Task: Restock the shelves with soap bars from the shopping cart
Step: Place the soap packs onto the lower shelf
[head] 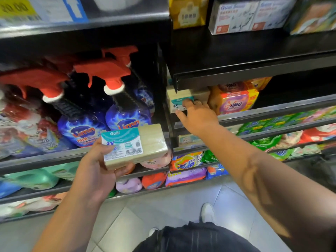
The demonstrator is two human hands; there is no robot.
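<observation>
Head view: left grip [94, 171] holds a soap pack [135, 145]; right grip [197, 116] touches a shelved pack [177, 103], fingertips hidden, hold unclear.

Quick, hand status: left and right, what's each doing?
Left hand: holding a Goli soap pack.
Right hand: touching the shelved soap pack; grip cannot be told.

Right hand [197, 115] partly hides the shelved soap pack [177, 102].

Left shelf [54, 159], black: spray bottles [127, 113] with red triggers stand upright in rows. Right shelf [272, 110], black: a soap pack [179, 101] at its left end, orange OMO packs [236, 102] just beside it.
</observation>
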